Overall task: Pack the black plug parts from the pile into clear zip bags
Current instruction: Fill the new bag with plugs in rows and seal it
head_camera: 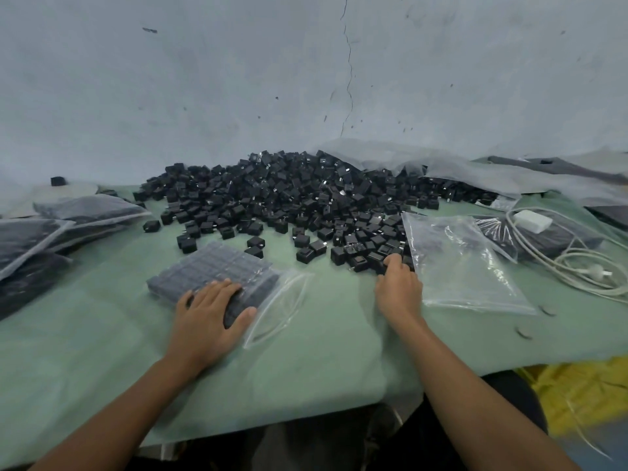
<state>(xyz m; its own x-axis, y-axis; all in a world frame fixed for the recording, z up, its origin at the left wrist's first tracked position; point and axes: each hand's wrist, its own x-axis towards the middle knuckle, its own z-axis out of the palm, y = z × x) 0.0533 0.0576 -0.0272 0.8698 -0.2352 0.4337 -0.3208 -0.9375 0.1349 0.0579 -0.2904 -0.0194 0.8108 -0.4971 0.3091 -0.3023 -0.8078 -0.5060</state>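
Note:
A big pile of black plug parts (299, 195) spreads across the far middle of the green table (323, 341). A clear zip bag filled with tidy rows of plug parts (214, 270) lies flat in front of me on the left. My left hand (207, 314) rests on its near end, thumb out toward the bag's empty open end (282, 300). My right hand (399, 287) reaches into the pile's near edge, fingers curled over a few plug parts (380, 261). A stack of empty clear zip bags (462, 263) lies just right of that hand.
Several filled bags (51, 232) are stacked at the left edge. A white charger with a coiled cable (557, 256) lies at the right. Large plastic sheeting (475, 171) covers the back right. Yellow material (584, 392) sits below the table's right edge.

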